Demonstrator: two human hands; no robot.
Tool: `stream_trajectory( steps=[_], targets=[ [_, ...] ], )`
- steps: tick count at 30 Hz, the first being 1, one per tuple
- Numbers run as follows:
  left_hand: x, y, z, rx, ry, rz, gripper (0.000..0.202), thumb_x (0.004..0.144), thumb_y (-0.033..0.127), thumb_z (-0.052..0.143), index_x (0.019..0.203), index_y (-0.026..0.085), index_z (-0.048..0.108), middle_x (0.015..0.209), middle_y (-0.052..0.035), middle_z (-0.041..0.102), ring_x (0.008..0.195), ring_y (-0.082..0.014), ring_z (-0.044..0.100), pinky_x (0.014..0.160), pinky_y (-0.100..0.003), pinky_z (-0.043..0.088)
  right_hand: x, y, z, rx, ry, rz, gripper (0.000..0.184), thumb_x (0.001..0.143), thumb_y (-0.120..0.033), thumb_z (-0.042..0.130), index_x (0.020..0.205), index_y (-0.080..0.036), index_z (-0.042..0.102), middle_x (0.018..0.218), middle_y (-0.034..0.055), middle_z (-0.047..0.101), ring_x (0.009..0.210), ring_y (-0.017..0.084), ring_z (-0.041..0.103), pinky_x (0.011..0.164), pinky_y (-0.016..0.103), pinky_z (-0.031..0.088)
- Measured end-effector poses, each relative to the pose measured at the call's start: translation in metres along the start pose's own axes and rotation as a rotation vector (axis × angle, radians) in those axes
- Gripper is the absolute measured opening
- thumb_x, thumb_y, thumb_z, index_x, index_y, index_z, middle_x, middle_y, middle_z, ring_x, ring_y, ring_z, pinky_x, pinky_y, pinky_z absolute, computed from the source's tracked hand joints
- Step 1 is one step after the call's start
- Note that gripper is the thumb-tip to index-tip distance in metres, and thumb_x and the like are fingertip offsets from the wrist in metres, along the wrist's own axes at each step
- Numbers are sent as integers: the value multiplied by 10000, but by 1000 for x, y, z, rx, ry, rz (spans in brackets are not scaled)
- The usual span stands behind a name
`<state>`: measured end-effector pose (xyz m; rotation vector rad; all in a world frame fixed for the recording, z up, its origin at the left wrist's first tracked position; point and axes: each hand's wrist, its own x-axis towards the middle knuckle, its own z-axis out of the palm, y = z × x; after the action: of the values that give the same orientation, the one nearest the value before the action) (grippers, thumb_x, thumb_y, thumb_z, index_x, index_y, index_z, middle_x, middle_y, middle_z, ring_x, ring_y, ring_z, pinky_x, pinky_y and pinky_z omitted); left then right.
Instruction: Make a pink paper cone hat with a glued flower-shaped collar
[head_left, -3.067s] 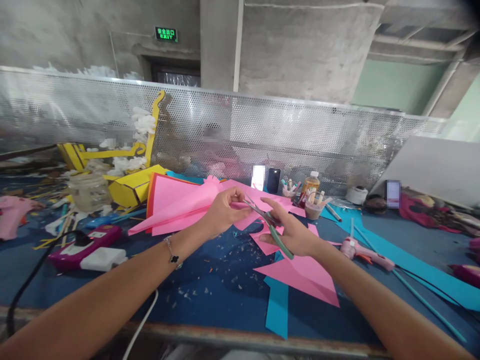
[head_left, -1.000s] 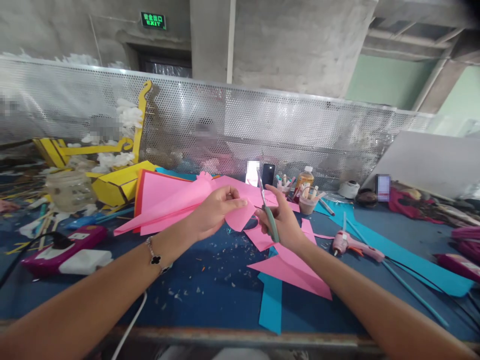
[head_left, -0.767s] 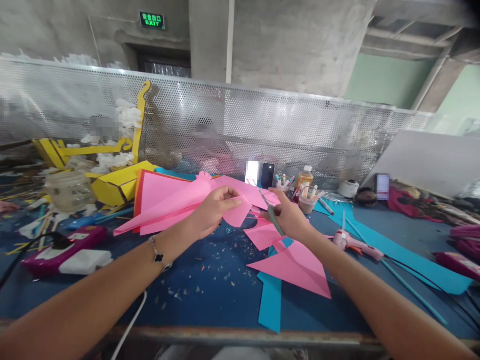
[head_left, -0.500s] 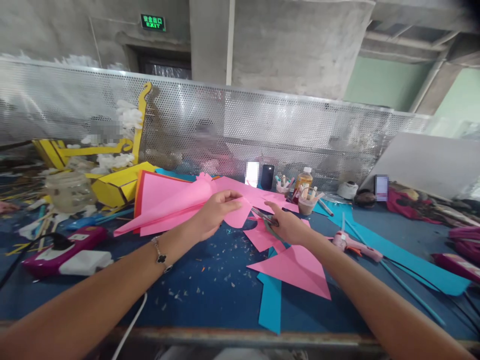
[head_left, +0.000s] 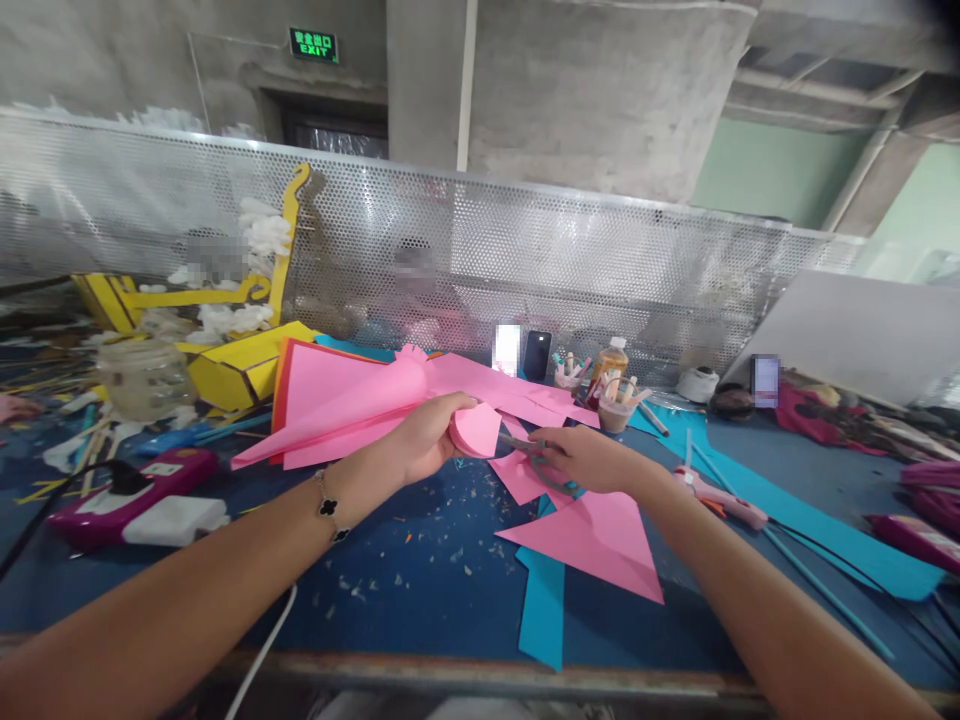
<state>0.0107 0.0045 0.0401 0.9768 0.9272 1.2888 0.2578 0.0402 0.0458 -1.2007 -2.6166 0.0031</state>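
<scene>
My left hand (head_left: 435, 437) pinches a small piece of pink paper (head_left: 478, 432) with a curved lower edge, held above the blue table. In my right hand (head_left: 576, 458) is a pair of scissors (head_left: 534, 449), its fingers closed round the handles. The blades point left and reach close to the paper's right edge; whether they touch it I cannot tell. Below the scissors lie pink offcuts (head_left: 517, 478) and a larger pink triangle (head_left: 596, 545), partly over a blue strip (head_left: 544, 620). Behind my left hand rests a folded pink sheet (head_left: 337, 390).
A pink glue gun (head_left: 724, 497) with its cord lies right of my right hand. Cups of sticks (head_left: 616, 408) and a bottle (head_left: 611, 362) stand behind. At left are a purple power strip (head_left: 135, 498), a jar (head_left: 142, 382) and yellow paper shapes (head_left: 240, 368).
The pink piece has been turned in my left hand, which has rolled over. My right hand has tilted, and the scissors now lie flatter, pointing left at the paper.
</scene>
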Motion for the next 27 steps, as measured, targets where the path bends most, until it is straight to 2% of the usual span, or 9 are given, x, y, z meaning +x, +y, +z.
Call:
stream_trajectory(
  steps=[2, 4, 8, 12, 17, 21, 23, 25, 27],
  targets=[
    [0, -1, -1, 18, -23, -11, 141, 763, 239, 663, 885, 172, 642, 793, -33, 629, 683, -157, 573, 579, -283, 488, -1, -5, -4, -6, 31, 33, 272, 930, -180, 565, 1118, -206, 760, 865, 82, 798, 714, 226, 709, 629, 297, 464],
    [-1, -3, -1, 43, -55, -21, 179, 729, 182, 647, 908, 179, 643, 763, -12, 611, 625, -141, 535, 554, -278, 466, -2, -11, -6, 6, 104, 25, 398, 940, -237, 582, 1326, -202, 669, 1147, 135, 776, 955, 284, 725, 771, 362, 525],
    [-5, -6, 0, 96, -148, -35, 324, 662, 87, 636, 972, 181, 634, 794, -9, 628, 644, -149, 571, 580, -292, 489, -3, -25, 2, 153, 140, -274, 734, 875, -261, 692, 1561, -271, 431, 1620, 122, 446, 1401, 307, 517, 1050, 445, 501],
    [-7, -6, -1, 113, -252, -85, 450, 704, 115, 663, 1140, 179, 570, 895, -51, 691, 747, -176, 660, 646, -297, 517, 0, -31, 15, 182, 65, -398, 632, 775, -102, 727, 1380, -242, 609, 1437, 94, 640, 1351, 286, 554, 1098, 435, 459],
    [-5, 4, -6, 209, -270, -74, 526, 764, 193, 673, 1269, 179, 523, 1183, -159, 703, 973, -251, 713, 855, -399, 559, 4, -30, 15, 99, 92, -262, 88, 909, -237, 688, 986, -199, 708, 984, 73, 766, 909, 232, 682, 765, 320, 457],
    [3, 25, -27, 986, 93, 439, 395, 844, 285, 618, 1227, 193, 598, 1374, -199, 623, 1283, -364, 582, 1077, -513, 442, 1, -26, 9, 91, 157, -158, 263, 1003, -356, 575, 807, -195, 642, 773, 61, 706, 675, 193, 589, 616, 301, 314],
    [6, 36, -44, 1432, 270, 577, 476, 865, 282, 574, 1324, 155, 562, 1460, -238, 550, 1397, -416, 476, 1135, -569, 365, -1, -24, 7, 101, 176, -118, 250, 995, -352, 577, 802, -201, 626, 743, 50, 682, 645, 185, 560, 599, 297, 283],
    [8, 44, -63, 1734, 387, 494, 643, 849, 325, 596, 1445, 119, 466, 1482, -276, 513, 1383, -464, 474, 1092, -610, 392, -1, -24, 7, 114, 175, -95, 241, 993, -351, 573, 808, -205, 621, 737, 46, 671, 640, 182, 551, 595, 292, 279],
    [10, 47, -79, 1916, 401, 261, 736, 802, 333, 633, 1462, 74, 438, 1444, -317, 528, 1286, -499, 546, 1008, -628, 447, -1, -23, 8, 126, 153, -94, 253, 991, -366, 579, 795, -210, 614, 734, 41, 666, 642, 182, 548, 593, 288, 283]
  ],
)
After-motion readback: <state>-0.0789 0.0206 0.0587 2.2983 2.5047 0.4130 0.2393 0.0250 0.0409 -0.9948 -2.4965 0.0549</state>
